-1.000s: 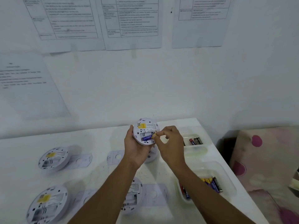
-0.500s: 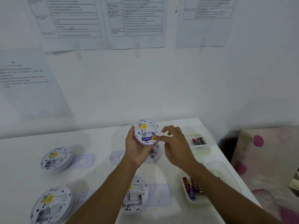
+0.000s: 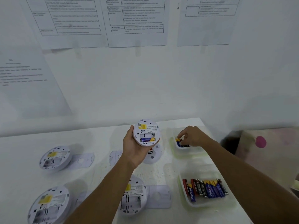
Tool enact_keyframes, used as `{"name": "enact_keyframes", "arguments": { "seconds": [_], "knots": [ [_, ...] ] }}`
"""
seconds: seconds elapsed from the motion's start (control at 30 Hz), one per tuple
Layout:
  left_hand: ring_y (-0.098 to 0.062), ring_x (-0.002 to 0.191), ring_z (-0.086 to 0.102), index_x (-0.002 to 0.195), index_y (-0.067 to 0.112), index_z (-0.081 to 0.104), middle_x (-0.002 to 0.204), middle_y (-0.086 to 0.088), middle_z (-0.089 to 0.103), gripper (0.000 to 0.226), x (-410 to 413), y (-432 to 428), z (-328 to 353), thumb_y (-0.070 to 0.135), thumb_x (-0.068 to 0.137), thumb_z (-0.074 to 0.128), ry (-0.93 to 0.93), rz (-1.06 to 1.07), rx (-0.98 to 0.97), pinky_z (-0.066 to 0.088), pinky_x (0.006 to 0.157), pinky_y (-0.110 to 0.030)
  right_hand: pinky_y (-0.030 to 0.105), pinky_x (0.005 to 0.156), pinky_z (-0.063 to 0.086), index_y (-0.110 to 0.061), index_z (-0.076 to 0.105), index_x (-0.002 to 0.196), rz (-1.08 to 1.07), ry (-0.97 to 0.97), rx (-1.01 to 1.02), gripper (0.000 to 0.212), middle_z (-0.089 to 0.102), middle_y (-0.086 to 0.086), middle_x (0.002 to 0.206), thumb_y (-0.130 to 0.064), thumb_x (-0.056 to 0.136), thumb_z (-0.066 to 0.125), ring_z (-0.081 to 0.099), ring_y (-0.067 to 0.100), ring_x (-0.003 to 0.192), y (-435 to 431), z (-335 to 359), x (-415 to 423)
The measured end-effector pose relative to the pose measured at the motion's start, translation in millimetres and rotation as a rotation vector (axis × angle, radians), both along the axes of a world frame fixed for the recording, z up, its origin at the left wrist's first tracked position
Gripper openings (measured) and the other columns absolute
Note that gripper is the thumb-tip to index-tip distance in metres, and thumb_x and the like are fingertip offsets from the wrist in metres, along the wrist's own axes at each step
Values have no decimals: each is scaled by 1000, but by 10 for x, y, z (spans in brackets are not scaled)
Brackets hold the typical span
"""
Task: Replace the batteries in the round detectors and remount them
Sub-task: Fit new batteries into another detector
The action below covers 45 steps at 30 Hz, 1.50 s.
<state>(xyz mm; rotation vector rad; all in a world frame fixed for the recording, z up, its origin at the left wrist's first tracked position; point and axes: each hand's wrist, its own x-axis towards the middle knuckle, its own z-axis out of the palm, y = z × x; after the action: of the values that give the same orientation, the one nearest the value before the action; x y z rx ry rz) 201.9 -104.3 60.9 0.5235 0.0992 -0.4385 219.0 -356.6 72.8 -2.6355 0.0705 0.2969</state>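
My left hand [image 3: 134,149] holds a round white detector [image 3: 146,131] upright above the table, its back toward me. One blue battery [image 3: 147,139] lies in the lower slot of its open compartment, and the upper slot is empty. My right hand [image 3: 192,136] reaches into the far clear tray [image 3: 189,151], with thumb and fingers pinched on a blue-and-yellow battery [image 3: 178,141]. A nearer clear tray [image 3: 210,204] holds several red, black and blue batteries [image 3: 205,188].
Three detectors lie back-up on the white table [image 3: 100,172]: at far left [image 3: 55,157], near left [image 3: 48,206] and under my left forearm [image 3: 134,198]. Another detector [image 3: 153,155] lies behind my left hand. Flat mounting plates [image 3: 84,160] [image 3: 159,198] lie beside them. The table ends at the right.
My right hand has left the detector's battery compartment and moved right into the far tray. The left hand still holds the detector, now with its upper slot empty.
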Motion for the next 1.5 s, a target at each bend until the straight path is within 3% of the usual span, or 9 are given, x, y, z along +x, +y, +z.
{"name": "enact_keyframes", "arguments": {
  "seconds": [0.4, 0.6, 0.8, 0.9, 1.07, 1.13, 1.3, 1.4, 1.5],
  "knots": [
    [-39, 127, 52, 129, 11, 60, 132, -20, 62, 50, -20, -44, -43, 45, 102, 36, 16, 6, 32, 34, 111, -57, 20, 55, 39, -25, 68, 88, -18, -9, 76, 23, 62, -1, 66, -21, 70, 82, 55, 9, 58, -29, -84, -43],
    [-39, 127, 52, 134, 12, 57, 132, -21, 62, 50, -31, -17, -23, 44, 103, 36, 9, 12, 21, 32, 113, -57, 15, 58, 43, -23, 66, 73, -23, -101, 73, 17, 67, -6, 79, -11, 74, 77, 62, 10, 72, -38, -86, -108],
    [-39, 129, 51, 133, 11, 58, 134, -20, 60, 51, -44, 17, -3, 45, 101, 38, 1, 16, 9, 32, 113, -58, 13, 56, 45, -14, 72, 86, -87, -113, 127, 13, 67, -2, 79, -7, 76, 76, 64, 13, 74, -58, -11, -119],
    [-40, 129, 51, 133, 11, 58, 133, -21, 61, 51, -65, 28, 12, 45, 102, 37, 3, 19, -6, 32, 112, -58, 13, 58, 44, -14, 74, 87, -136, -201, 295, 9, 72, 1, 82, -12, 79, 76, 66, 11, 72, -36, 136, -161],
    [-40, 132, 48, 132, 9, 59, 134, -22, 59, 50, -107, 17, 56, 43, 101, 38, 6, 38, -27, 28, 116, -56, 31, 77, 57, 0, 72, 91, -164, -346, 881, 14, 71, 13, 81, -4, 78, 77, 68, 22, 70, 236, 512, -361],
    [-41, 133, 47, 133, 8, 58, 136, -23, 57, 51, -134, 3, 77, 42, 100, 38, 2, 46, -37, 28, 116, -56, 30, 76, 58, -1, 71, 87, -144, -392, 948, 11, 72, 11, 79, -1, 77, 77, 67, 21, 69, 461, 601, -445],
    [-37, 119, 57, 129, 7, 60, 127, -22, 63, 50, -212, 4, 137, 40, 100, 38, 4, 62, -28, 37, 111, -52, 26, 71, 57, -16, 69, 75, 19, -652, 678, 16, 71, -1, 78, -3, 75, 78, 67, 11, 71, 981, 531, -578],
    [-31, 103, 65, 127, 8, 61, 119, -19, 67, 50, -254, 55, 170, 42, 100, 37, -2, 56, -8, 51, 94, -45, 30, 69, 57, -8, 70, 78, 214, -836, 444, 9, 69, 1, 83, -1, 76, 76, 65, 10, 74, 1176, 435, -639],
    [-27, 90, 71, 125, 8, 62, 109, -15, 70, 49, -295, 126, 180, 42, 99, 38, 0, 48, 14, 58, 79, -36, 31, 74, 56, -8, 73, 80, 282, -894, 375, 6, 71, 2, 88, -3, 77, 74, 66, 13, 81, 1307, 369, -686]
  ]
}}
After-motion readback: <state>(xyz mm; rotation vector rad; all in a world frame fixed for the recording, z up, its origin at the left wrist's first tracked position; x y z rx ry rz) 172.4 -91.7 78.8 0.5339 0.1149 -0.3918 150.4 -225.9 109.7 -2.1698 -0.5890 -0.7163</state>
